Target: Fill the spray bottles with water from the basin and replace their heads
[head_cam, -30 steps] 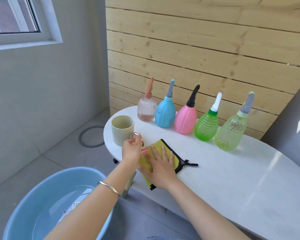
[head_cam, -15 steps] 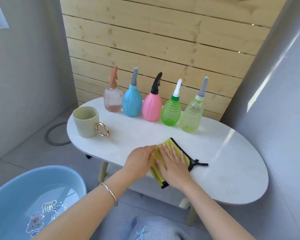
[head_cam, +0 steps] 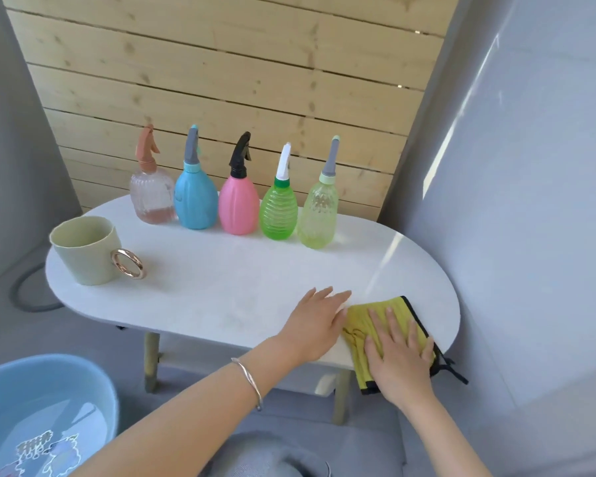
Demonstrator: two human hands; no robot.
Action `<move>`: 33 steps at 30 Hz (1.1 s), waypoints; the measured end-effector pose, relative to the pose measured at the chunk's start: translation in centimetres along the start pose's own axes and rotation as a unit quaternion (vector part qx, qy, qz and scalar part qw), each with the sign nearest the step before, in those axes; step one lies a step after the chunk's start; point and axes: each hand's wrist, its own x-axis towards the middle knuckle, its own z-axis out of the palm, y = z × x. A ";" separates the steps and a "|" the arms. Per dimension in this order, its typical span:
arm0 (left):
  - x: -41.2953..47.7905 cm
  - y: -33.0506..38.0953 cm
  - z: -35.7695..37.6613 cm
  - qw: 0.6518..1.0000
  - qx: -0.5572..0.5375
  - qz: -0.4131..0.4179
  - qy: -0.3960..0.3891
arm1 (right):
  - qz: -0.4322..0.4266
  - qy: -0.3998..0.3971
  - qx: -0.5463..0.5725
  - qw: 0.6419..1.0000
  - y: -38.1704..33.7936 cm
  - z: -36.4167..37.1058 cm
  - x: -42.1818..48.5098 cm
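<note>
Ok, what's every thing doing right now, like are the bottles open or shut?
Spray bottles: all five upright, heads on.
Mug: upright on the table.
Basin: holds water.
Cloth: flat, overhanging the table edge.
Left hand: open, flat on the table.
Right hand: open, pressing the cloth.

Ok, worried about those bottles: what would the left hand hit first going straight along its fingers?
Probably only bare table: the left hand points up-right, seemingly passing right of the pale green bottle, toward the wall.

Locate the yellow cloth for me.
Head view: the yellow cloth lies at the near right edge of the table, under the right hand, left hand beside it.
</note>
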 end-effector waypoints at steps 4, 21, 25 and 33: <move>-0.2 -0.6 -0.8 0.999 0.007 -0.036 0.008 | -0.036 0.008 -0.009 0.999 -1.2 0.2 0.0; 3.2 -2.3 -0.1 0.991 0.021 -0.104 0.077 | 0.172 0.018 0.051 0.984 1.1 -3.0 16.3; 3.4 -2.1 -0.6 0.990 0.016 -0.109 0.089 | 0.175 0.010 0.056 0.983 0.6 -3.0 16.9; 2.3 -1.0 -2.1 0.987 0.027 -0.114 0.111 | 0.103 -0.015 0.067 0.992 0.3 -3.2 13.9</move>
